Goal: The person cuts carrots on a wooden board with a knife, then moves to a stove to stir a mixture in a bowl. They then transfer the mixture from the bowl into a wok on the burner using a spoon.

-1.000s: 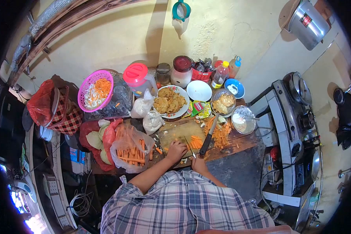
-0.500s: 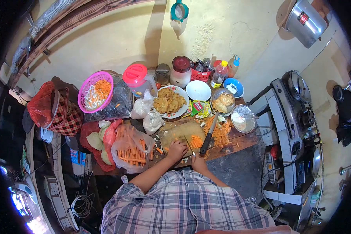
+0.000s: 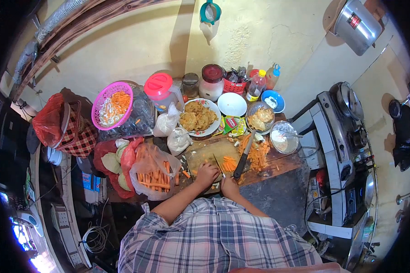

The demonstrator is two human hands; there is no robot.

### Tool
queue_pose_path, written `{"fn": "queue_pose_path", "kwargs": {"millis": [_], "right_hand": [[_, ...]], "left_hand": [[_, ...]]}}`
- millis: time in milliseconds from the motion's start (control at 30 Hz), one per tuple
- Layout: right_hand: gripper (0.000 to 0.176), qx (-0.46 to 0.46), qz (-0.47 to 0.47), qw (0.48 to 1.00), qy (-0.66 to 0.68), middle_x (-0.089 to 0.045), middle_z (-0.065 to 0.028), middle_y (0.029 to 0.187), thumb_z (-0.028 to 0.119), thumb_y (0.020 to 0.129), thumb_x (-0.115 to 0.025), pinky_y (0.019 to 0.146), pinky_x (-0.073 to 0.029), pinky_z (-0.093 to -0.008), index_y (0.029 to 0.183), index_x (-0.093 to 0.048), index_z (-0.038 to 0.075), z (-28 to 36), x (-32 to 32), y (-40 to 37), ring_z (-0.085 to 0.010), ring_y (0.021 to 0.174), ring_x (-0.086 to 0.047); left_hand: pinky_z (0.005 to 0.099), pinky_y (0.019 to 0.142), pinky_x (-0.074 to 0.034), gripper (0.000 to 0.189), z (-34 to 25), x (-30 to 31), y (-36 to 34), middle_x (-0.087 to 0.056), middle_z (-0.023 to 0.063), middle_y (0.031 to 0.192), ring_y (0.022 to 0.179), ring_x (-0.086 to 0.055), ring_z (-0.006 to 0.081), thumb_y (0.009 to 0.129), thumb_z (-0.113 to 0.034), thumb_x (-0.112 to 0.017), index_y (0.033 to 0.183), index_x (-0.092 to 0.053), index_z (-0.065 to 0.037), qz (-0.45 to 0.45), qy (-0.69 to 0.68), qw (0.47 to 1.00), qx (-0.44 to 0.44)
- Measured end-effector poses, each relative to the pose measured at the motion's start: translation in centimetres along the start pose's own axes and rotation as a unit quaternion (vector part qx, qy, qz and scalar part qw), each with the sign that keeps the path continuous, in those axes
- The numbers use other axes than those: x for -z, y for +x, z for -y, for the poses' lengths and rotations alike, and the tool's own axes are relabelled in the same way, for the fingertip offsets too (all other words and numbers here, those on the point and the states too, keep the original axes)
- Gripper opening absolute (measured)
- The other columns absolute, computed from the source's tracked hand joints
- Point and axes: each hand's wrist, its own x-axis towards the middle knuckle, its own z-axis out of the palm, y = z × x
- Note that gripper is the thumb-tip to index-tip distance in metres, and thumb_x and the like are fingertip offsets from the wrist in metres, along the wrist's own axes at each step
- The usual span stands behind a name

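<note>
My right hand [image 3: 230,186] is closed around the handle of a knife [image 3: 218,164], its blade pointing away from me over the wooden cutting board [image 3: 205,154]. Just left of the blade, my left hand [image 3: 207,175] lies on the board with fingers curled down over what looks like a carrot, mostly hidden beneath them. Cut carrot sticks [image 3: 229,164] form a small pile right of the blade. A second knife with a black handle [image 3: 241,166] rests at the board's right side, beside a heap of shredded carrot [image 3: 259,157].
Left of the board sit a plastic bag of carrots [image 3: 155,175] and a red bag with cabbage [image 3: 111,166]. Behind are a plate of fritters [image 3: 213,107], a white bowl [image 3: 232,105], a pink basket [image 3: 95,113] and a flour bowl [image 3: 284,138]. A stove [image 3: 337,132] stands right.
The knife's blade has shifted slightly left and away from me, with my right hand moving a little. My left hand stays nearly in place.
</note>
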Motion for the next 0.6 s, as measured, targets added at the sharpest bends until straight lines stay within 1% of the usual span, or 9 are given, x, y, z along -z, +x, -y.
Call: {"fn": "queue_pose_path", "kwargs": {"millis": [100, 167, 200, 267, 300, 367, 500, 567, 600], "right_hand": [[0.029, -0.013, -0.023, 0.999, -0.02, -0.057, -0.0328, 0.077, 0.023, 0.091, -0.044, 0.065, -0.046, -0.0557, 0.095, -0.049, -0.005, -0.7, -0.8, -0.2, -0.0495, 0.072, -0.058], [0.028, 0.037, -0.077, 0.996, 0.03, -0.057, -0.0329, 0.077, 0.022, 0.091, -0.046, 0.063, -0.046, -0.0552, 0.095, -0.05, -0.005, -1.6, -1.4, -0.5, -0.0499, 0.072, -0.058], [0.028, 0.037, -0.077, 0.996, 0.029, -0.057, -0.0329, 0.077, 0.022, 0.091, -0.046, 0.063, -0.046, -0.0552, 0.095, -0.05, -0.005, -1.4, -1.1, -0.6, -0.0499, 0.072, -0.058], [0.031, -0.005, -0.011, 1.0, 0.004, -0.059, -0.0319, 0.083, 0.023, 0.091, -0.046, 0.066, -0.047, -0.0561, 0.102, -0.046, -0.006, -1.1, -0.5, -0.8, -0.0481, 0.078, -0.059], [0.031, -0.005, -0.011, 1.0, 0.004, -0.059, -0.0319, 0.083, 0.023, 0.091, -0.046, 0.066, -0.047, -0.0561, 0.102, -0.046, -0.006, -0.9, -0.3, -0.8, -0.0481, 0.078, -0.059], [0.033, -0.038, 0.043, 0.998, 0.009, -0.058, -0.0328, 0.084, 0.024, 0.091, -0.046, 0.067, -0.047, -0.0562, 0.102, -0.047, -0.006, -0.6, 0.2, -0.8, -0.0484, 0.078, -0.059], [0.032, -0.054, 0.047, 0.997, -0.001, -0.059, -0.0331, 0.083, 0.024, 0.092, -0.045, 0.068, -0.048, -0.0554, 0.101, -0.048, -0.006, 0.1, 0.4, -0.8, -0.0483, 0.079, -0.06], [0.029, -0.04, 0.003, 0.999, -0.01, -0.059, -0.0324, 0.079, 0.025, 0.091, -0.047, 0.07, -0.047, -0.0548, 0.09, -0.053, -0.003, 0.1, -0.1, -0.6, -0.0473, 0.075, -0.06], [0.029, -0.041, 0.003, 0.999, -0.011, -0.059, -0.0324, 0.079, 0.025, 0.091, -0.047, 0.07, -0.047, -0.0548, 0.09, -0.053, -0.003, 0.2, -0.2, -0.4, -0.0473, 0.075, -0.06]], "left_hand": [[0.0381, 0.082, -0.039, 0.012, -0.1, 0.0, -0.1, -0.064, -0.0015, 0.08, 0.084, -0.055, 0.0179, 0.074, -0.023, -0.065, 0.076, -0.07, -0.012, 0.006, 0.001, 1.0, -0.001], [0.038, 0.084, -0.039, 0.012, -0.1, 0.1, -0.1, -0.064, -0.0015, 0.08, 0.083, -0.056, 0.0178, 0.074, -0.022, -0.064, 0.076, -0.069, -0.011, -0.022, 0.006, 1.0, -0.021], [0.038, 0.084, -0.039, 0.012, -0.2, 0.2, -0.1, -0.064, -0.0015, 0.08, 0.083, -0.056, 0.0178, 0.074, -0.022, -0.064, 0.076, -0.069, -0.011, -0.023, 0.006, 1.0, -0.021], [0.0382, 0.084, -0.04, 0.012, -0.4, 0.3, -0.1, -0.065, -0.0015, 0.08, 0.082, -0.056, 0.0177, 0.074, -0.021, -0.064, 0.076, -0.069, -0.011, -0.017, 0.026, 0.999, -0.03], [0.0382, 0.084, -0.04, 0.012, -0.4, 0.3, -0.1, -0.065, -0.0015, 0.08, 0.082, -0.056, 0.0177, 0.074, -0.021, -0.064, 0.076, -0.069, -0.011, -0.017, 0.026, 0.999, -0.03], [0.0385, 0.084, -0.04, 0.011, -0.4, 0.3, -0.1, -0.064, -0.0013, 0.08, 0.082, -0.056, 0.0177, 0.074, -0.021, -0.064, 0.076, -0.069, -0.011, -0.024, 0.016, 0.999, -0.031], [0.0386, 0.083, -0.04, 0.011, -0.4, 0.4, -0.1, -0.064, -0.0011, 0.079, 0.081, -0.056, 0.0178, 0.074, -0.021, -0.064, 0.077, -0.069, -0.011, -0.026, 0.013, 0.999, -0.032], [0.0386, 0.084, -0.039, 0.013, -0.3, 0.3, -0.2, -0.066, -0.0004, 0.084, 0.084, -0.057, 0.0181, 0.072, -0.021, -0.065, 0.079, -0.07, -0.01, -0.006, 0.006, 1.0, -0.021], [0.0386, 0.084, -0.039, 0.013, -0.4, 0.3, -0.2, -0.066, -0.0004, 0.084, 0.084, -0.057, 0.0181, 0.072, -0.021, -0.065, 0.079, -0.07, -0.01, -0.005, 0.005, 1.0, -0.021]]}}
